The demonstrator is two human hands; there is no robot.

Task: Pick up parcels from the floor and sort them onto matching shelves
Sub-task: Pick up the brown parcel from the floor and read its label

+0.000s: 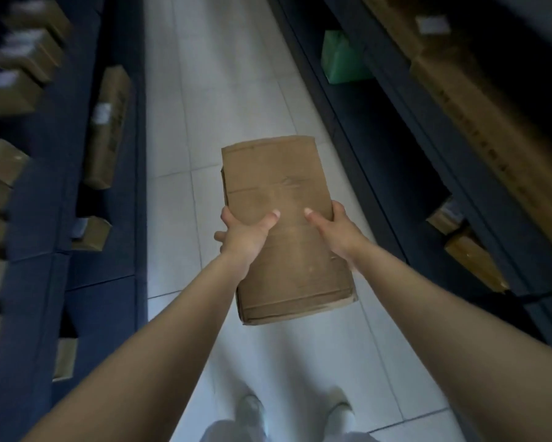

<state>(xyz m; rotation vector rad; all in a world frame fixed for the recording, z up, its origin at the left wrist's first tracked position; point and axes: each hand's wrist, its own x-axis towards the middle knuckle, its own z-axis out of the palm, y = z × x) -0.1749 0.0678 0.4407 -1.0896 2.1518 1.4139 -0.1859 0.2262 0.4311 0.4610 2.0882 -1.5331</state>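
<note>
One brown parcel [281, 224] held mid-air over aisle, both hands gripping: left hand [244, 237] on left edge, right hand [335, 231] on right edge, thumbs on top face. One green package [341, 59] on right shelf [395, 148]. Several cardboard boxes [108, 129] on left shelf [38, 218], blurred. Pale tiled floor [204, 90], narrow aisle, two white shoes [252, 413] below.

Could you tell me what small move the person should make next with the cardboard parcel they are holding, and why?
Probably turn toward one shelf rack: both hands, left and right, already grip the parcel above the aisle floor, and no label shows on its top.
</note>
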